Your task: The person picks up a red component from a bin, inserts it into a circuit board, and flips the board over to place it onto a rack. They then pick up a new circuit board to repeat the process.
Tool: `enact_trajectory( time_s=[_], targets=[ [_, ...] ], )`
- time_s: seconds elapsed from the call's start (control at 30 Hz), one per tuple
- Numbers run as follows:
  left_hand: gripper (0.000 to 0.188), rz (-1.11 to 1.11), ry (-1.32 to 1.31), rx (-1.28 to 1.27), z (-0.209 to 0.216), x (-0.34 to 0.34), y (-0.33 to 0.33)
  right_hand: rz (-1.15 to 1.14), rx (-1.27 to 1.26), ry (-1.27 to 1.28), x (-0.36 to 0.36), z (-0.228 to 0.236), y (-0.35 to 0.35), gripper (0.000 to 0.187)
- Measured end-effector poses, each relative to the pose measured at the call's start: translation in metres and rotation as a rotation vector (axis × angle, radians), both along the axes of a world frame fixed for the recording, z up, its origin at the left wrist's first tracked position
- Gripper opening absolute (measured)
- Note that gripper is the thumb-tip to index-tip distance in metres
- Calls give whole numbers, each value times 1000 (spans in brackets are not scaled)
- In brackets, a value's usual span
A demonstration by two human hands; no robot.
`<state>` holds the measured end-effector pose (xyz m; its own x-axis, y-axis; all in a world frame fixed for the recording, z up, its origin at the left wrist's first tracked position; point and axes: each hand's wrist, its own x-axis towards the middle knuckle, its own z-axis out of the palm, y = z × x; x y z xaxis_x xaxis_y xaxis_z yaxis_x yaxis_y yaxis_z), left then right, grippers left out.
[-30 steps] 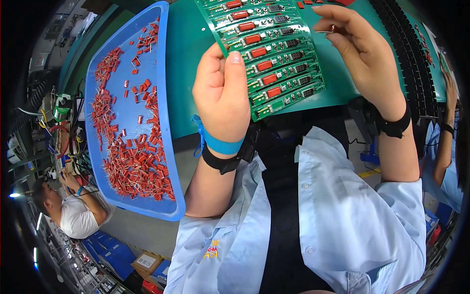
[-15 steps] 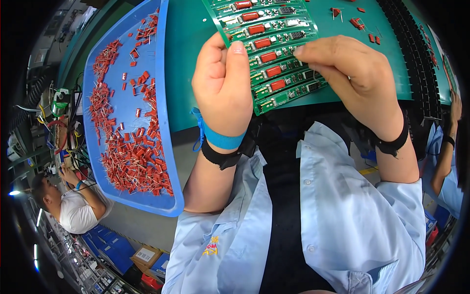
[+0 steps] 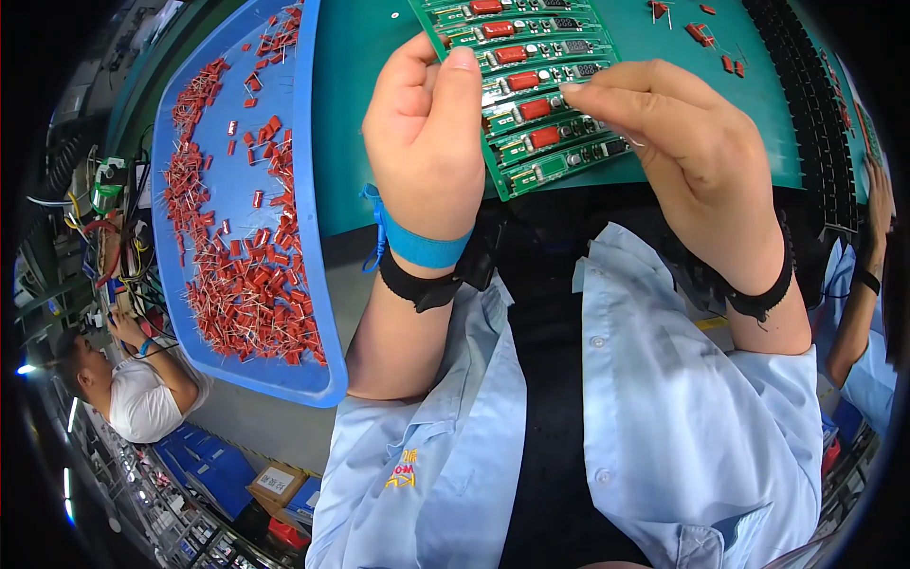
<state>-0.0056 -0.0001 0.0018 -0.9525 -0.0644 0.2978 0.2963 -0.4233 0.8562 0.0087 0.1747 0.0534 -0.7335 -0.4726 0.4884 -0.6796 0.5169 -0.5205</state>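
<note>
My left hand (image 3: 427,128) grips the left edge of a green circuit board panel (image 3: 512,178), its thumb lying over the front. The panel is tilted above the bench and made of several narrow strips. Most visible strips carry a red box-shaped capacitor (image 3: 534,110), small round parts and a dark display (image 3: 577,45); the lowest strip shows no red capacitor. My right hand (image 3: 687,142) is over the panel's right side, fingers pinched together, the index fingertip at the small parts beside the capacitors. Whatever is between those fingers is hidden. The panel's top runs out of view.
A blue tray (image 3: 327,313) of loose red capacitors (image 3: 251,308) stands at the left. More red capacitors (image 3: 700,35) lie on the green bench mat (image 3: 749,123). A black slotted rail (image 3: 806,123) runs along the right. One person (image 3: 147,403) sits far left; another person's arm (image 3: 858,284) is far right.
The panel has shifted slightly up and right in view, and its lower end has risen. My right fingertips now sit lower along the strips. The tray appears slightly farther left.
</note>
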Motion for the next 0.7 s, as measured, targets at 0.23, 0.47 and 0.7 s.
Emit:
enact_trajectory(
  time_s=[0.23,0.47,0.7],
  targets=[
    [23,30,-75,-46,14,8,11,120,47,31,-4,-3,6,28],
    [23,-96,140,112,-7,-14,10,103,-7,79,-9,-5,4,23],
    [22,-40,33,10,-1,2,1,26,-375,-515,-8,-15,14,19]
  ],
)
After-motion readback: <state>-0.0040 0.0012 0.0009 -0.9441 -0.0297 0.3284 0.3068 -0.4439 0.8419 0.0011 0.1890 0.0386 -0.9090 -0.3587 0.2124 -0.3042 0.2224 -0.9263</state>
